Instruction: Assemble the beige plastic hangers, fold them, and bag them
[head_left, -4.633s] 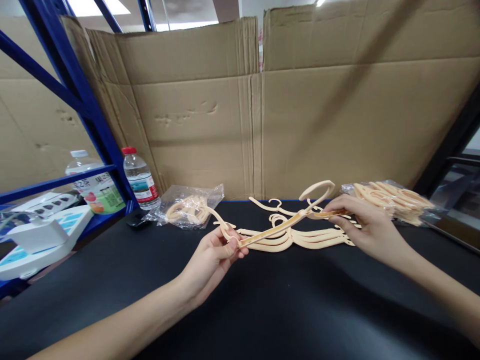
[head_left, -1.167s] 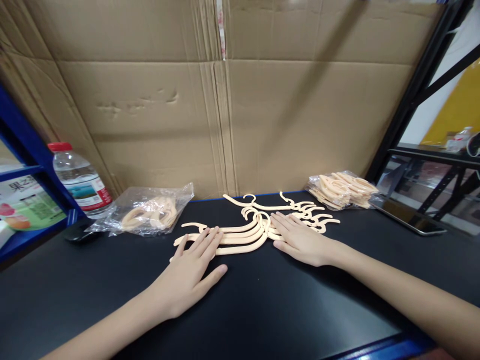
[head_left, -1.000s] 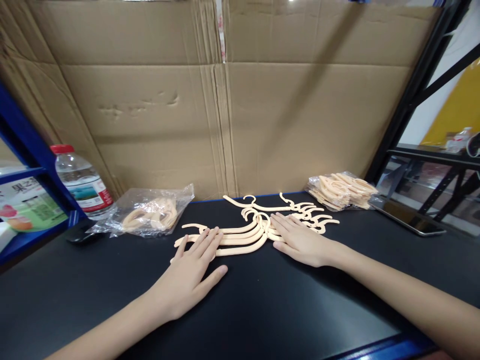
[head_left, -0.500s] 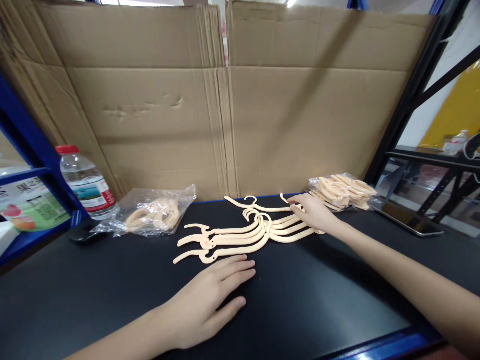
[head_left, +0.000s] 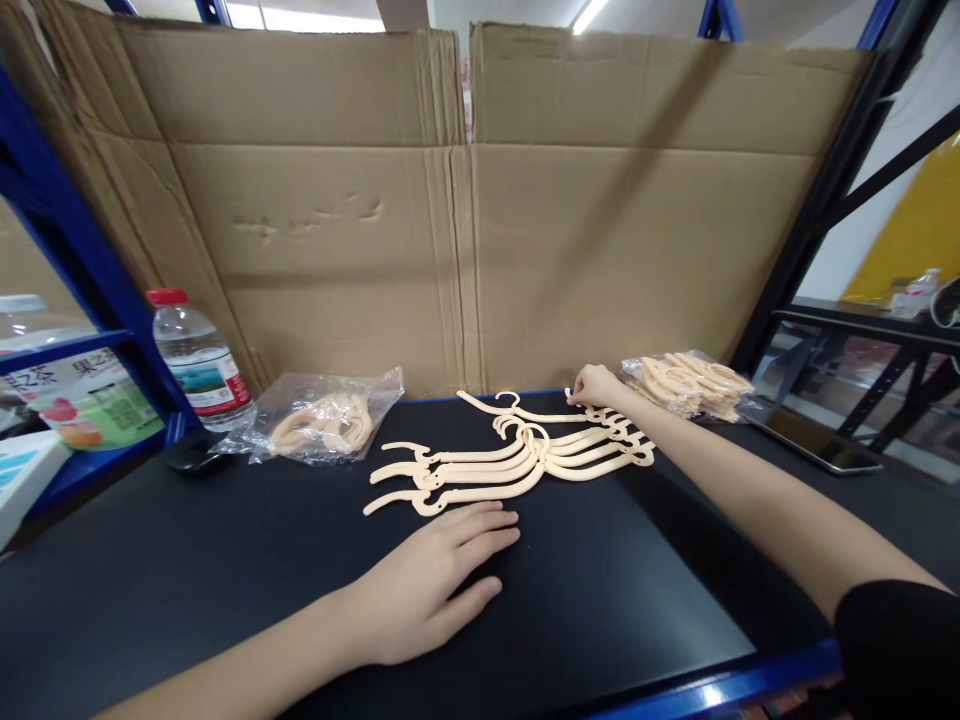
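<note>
Several hangers [head_left: 487, 493] lie across surface [head_left: 600, 600]; left hand [head_left: 427, 580] spread palm-down before them, right hand [head_left: 596, 387] curled near back edge, grip unclear; beyond left edge, container label [head_left: 112, 405] shows "果".

Hangers [head_left: 487, 493] smooth plastic, satiny; tabletop [head_left: 600, 570] smooth, faintly glossy; bag [head_left: 384, 395] crinkled, shiny film; panel [head_left: 660, 210] matt cardboard.

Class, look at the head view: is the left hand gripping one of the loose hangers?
No: the left hand is open, its back facing up, in front of the loose hangers and wrapped around none.
</note>
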